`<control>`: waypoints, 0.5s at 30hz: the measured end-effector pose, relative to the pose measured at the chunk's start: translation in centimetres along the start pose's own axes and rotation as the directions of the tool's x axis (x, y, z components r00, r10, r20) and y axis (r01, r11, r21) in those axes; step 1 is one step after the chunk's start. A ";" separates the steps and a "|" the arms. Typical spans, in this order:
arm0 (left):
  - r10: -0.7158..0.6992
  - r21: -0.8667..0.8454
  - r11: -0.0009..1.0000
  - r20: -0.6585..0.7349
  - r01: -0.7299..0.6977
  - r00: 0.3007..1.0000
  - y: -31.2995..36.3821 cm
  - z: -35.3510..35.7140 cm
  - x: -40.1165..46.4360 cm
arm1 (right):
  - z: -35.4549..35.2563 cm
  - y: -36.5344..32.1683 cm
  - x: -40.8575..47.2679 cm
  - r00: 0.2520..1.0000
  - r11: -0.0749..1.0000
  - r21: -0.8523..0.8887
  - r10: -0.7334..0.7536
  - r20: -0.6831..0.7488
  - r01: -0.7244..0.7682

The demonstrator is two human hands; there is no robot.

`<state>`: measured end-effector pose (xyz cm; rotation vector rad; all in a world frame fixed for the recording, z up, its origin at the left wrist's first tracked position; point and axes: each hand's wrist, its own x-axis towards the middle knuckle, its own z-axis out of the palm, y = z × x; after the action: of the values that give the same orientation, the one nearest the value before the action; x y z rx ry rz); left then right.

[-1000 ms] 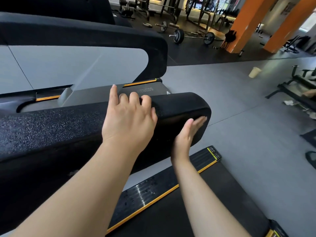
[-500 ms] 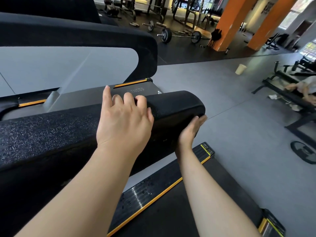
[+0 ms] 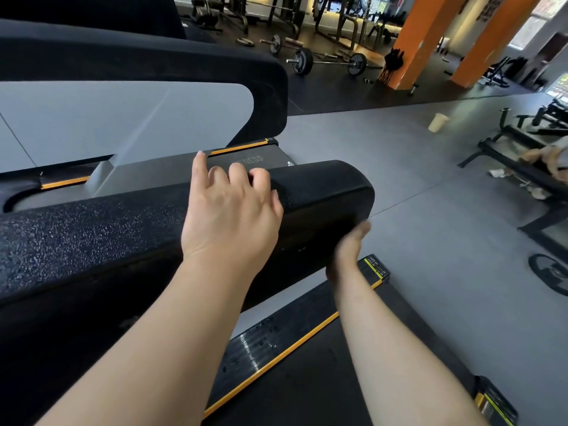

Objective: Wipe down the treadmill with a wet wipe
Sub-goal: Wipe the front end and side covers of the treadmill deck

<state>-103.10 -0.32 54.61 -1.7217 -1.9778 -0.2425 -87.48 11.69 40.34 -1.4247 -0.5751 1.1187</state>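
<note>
Treadmill handrail (image 3: 322, 192), rounded end: left hand (image 3: 229, 210) curls over its top, right hand (image 3: 349, 244) presses flat-fingered beneath, wipe unseen; best wiped by firm overlapping strokes around that end.

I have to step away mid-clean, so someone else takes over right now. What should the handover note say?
Left hand: rests on top of the black padded handrail, fingers curled over its far edge.
Right hand: pressed against the underside of the handrail's rounded end; its palm is hidden.
Wet wipe: not visible; it may be under a hand.
Done: cannot tell how much is wiped.
Left: the side rail with the yellow stripe and the rest of the treadmill.
</note>
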 end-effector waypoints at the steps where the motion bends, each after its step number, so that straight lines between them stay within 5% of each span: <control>1: -0.002 -0.002 1.000 -0.002 0.002 1.000 0.0 0.0 0.0 | -0.4 0.9 -1.0 0.997 0.997 0.024 0.075 0.015 -0.076; 8: -0.005 0.002 1.000 0.000 0.005 1.000 0.0 0.1 0.2 | 1.0 -1.5 -3.2 0.943 0.932 -0.145 -0.325 0.070 0.332; 10: -0.002 0.002 1.000 0.001 0.002 1.000 0.0 0.2 0.0 | 0.7 -1.4 -0.9 0.975 0.968 -0.111 -0.222 0.025 0.223; 13: -0.011 -0.009 1.000 -0.019 0.010 1.000 0.1 0.1 0.1 | -0.5 0.6 -0.2 0.986 0.985 0.035 0.168 0.014 -0.168; 15: -0.011 -0.008 1.000 -0.019 0.011 1.000 0.1 0.2 0.1 | -0.6 1.8 -2.0 0.971 0.971 0.028 0.234 0.047 -0.236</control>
<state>-103.10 -0.13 54.45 -1.7075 -1.9757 -0.2708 -88.22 9.34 39.18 -1.4694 -0.4226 1.3429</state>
